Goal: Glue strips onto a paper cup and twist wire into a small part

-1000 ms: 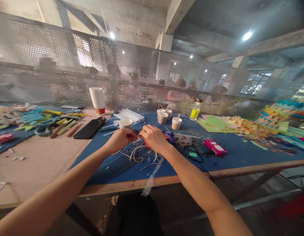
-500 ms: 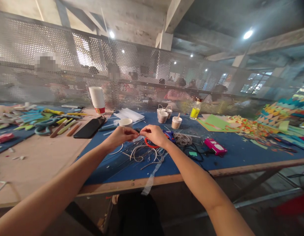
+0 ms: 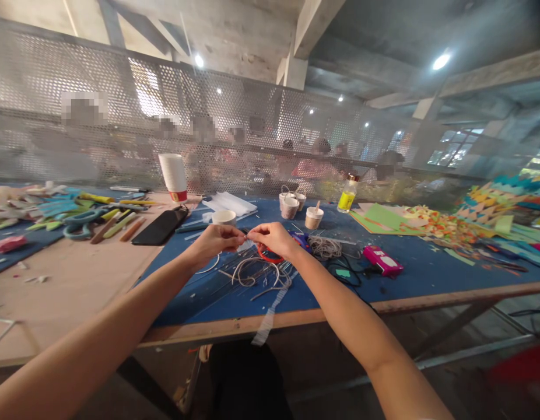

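Note:
My left hand [image 3: 217, 242] and my right hand [image 3: 272, 238] meet fingertip to fingertip above the blue mat [image 3: 182, 309]. Both are closed in a pinch, and what lies between the fingers is too small to make out. Behind my left hand stands a white paper cup [image 3: 224, 217]. Beneath the hands lies a tangle of pale cord [image 3: 252, 273] among thin wires. A red ring-shaped thing [image 3: 266, 255] sits partly hidden by my right hand. To the right of that hand is a coil of grey string [image 3: 326, 247].
Small cups [image 3: 314, 217] and a yellow-labelled bottle [image 3: 347, 195] stand at the back. A magenta device [image 3: 382, 261] with a black cable lies right. Left are a phone [image 3: 160, 226], scissors [image 3: 80, 224] and stacked cups [image 3: 172, 175]. A perforated metal screen [image 3: 252, 151] closes off the far side.
My fingertips have shifted very slightly, still pinched together at the same spot. Nothing on the table has visibly moved.

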A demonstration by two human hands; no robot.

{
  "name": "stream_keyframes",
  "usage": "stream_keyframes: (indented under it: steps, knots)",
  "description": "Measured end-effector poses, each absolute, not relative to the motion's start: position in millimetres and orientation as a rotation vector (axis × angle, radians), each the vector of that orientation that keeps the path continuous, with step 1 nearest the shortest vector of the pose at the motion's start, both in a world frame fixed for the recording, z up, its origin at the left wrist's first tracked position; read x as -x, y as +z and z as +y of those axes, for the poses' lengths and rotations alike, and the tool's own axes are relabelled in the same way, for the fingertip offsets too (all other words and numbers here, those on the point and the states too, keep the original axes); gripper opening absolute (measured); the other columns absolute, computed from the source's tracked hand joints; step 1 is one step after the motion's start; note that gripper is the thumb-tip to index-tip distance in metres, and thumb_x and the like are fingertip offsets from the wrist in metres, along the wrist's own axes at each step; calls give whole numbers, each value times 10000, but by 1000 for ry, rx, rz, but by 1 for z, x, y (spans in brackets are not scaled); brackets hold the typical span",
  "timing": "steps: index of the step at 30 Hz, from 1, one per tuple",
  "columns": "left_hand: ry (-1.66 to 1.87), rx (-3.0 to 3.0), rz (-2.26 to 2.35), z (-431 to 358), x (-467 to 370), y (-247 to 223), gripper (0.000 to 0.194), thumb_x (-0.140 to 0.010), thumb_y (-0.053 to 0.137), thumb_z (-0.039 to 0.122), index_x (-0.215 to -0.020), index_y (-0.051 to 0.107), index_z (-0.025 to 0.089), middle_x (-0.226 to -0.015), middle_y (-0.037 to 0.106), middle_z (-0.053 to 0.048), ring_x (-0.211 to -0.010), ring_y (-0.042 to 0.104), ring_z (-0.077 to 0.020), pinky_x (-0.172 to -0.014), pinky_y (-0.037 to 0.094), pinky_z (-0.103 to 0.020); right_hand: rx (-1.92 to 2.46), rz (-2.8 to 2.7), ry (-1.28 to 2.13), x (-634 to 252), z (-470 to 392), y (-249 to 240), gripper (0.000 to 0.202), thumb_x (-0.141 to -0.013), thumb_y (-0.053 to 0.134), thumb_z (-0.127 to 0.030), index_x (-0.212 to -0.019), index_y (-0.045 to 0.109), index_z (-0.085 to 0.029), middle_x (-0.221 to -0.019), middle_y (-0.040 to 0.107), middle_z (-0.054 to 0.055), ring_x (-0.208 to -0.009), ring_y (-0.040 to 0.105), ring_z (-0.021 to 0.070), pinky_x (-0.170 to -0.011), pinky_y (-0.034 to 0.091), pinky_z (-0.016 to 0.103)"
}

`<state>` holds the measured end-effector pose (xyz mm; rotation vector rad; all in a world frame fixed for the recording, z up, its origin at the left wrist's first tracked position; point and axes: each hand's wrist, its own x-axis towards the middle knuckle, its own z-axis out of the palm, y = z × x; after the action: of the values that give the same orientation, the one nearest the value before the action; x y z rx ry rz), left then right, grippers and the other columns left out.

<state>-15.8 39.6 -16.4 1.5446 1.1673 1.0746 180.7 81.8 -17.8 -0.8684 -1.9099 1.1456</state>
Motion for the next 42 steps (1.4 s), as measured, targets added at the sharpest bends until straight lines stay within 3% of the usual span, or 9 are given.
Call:
stream_keyframes:
  steps: [12, 20, 30, 35, 39, 42]
  knots:
    - [1221, -1474, 1161, 39, 10, -17, 333, -654, 798, 415, -811, 725, 131, -725, 663, -34, -662, 586, -133, -666, 501, -283, 883, -1792, 1129, -174, 79, -18, 143, -825, 662, -270, -853, 704, -135, -663, 646, -1, -546, 563, 79, -530, 475, 182]
    - [1132, -1583, 1218, 41, 20, -17, 317, -657, 791, 397, -850, 755, 148, -791, 726, -67, -671, 619, -152, -658, 508, -287, 883, -1816, 1032, -176, 84, -25, 206, -817, 671, -345, -876, 690, -149, -691, 654, 14, -541, 587, 99, -533, 505, 210]
    - [1076, -1762, 1270, 46, 22, -20, 218, -693, 741, 348, -803, 742, 160, -626, 670, -19, -563, 585, -138, -543, 469, -249, 880, -1933, 842, -179, 74, -17, 203, -845, 628, -331, -924, 704, -160, -725, 684, 21, -584, 613, 117, -560, 503, 212]
    - [1100, -1738, 1243, 41, 17, -18, 217, -696, 739, 349, -794, 732, 155, -634, 672, -18, -564, 589, -139, -557, 478, -257, 790, -1998, 645, -180, 73, -15, 141, -847, 638, -280, -906, 731, -192, -863, 727, 28, -755, 666, 137, -733, 511, 236]
    - [1116, -1699, 1217, 39, 14, -17, 222, -707, 744, 352, -793, 727, 149, -679, 687, -26, -599, 611, -141, -604, 499, -268, 807, -1996, 669, -179, 72, -15, 151, -867, 615, -316, -882, 701, -192, -735, 693, 4, -556, 626, 114, -620, 499, 227]
    - [1149, -1674, 1192, 40, 14, -18, 230, -706, 753, 358, -791, 725, 147, -674, 679, -24, -598, 604, -137, -614, 504, -272, 807, -1971, 740, -177, 71, -16, 141, -876, 595, -316, -876, 665, -194, -692, 665, -8, -522, 626, 113, -554, 490, 213]
